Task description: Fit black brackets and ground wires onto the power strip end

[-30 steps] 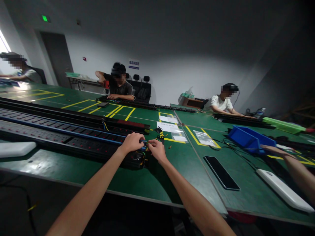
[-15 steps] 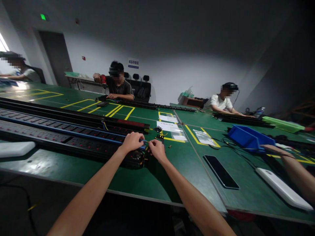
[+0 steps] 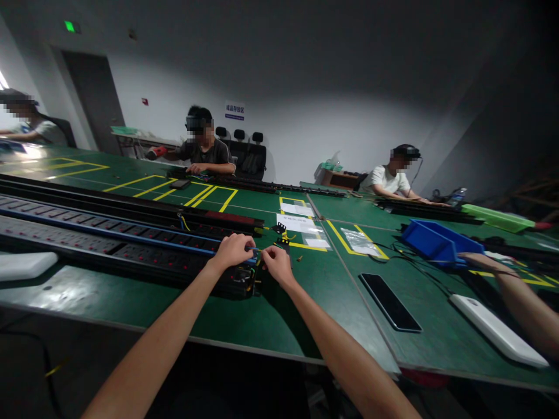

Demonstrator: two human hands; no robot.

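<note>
A long black power strip (image 3: 144, 254) with rows of sockets and red marks lies along the bench, its wired end near my hands. My left hand (image 3: 234, 250) rests over that end, fingers pinched on a thin blue wire (image 3: 257, 251). Just to its right, my right hand (image 3: 278, 265) has thumb and forefinger pressed together near the wire's tip; whatever is between them is too small to make out. Below the fingers, several coloured wires (image 3: 252, 272) stick out of the strip's end. A small black bracket (image 3: 280, 227) lies beyond my right hand.
Behind runs another long black strip (image 3: 209, 218). To the right are a phone (image 3: 390, 302), a white power bank (image 3: 498, 330), a blue bin (image 3: 441, 241) and a co-worker's hand (image 3: 478, 262) at it. A co-worker across the bench holds a red power drill (image 3: 157, 152).
My hands keep nearly the same place and pinch at the strip's end. Across the bench, the co-worker's drill has swung down and left. The view has shifted slightly.
</note>
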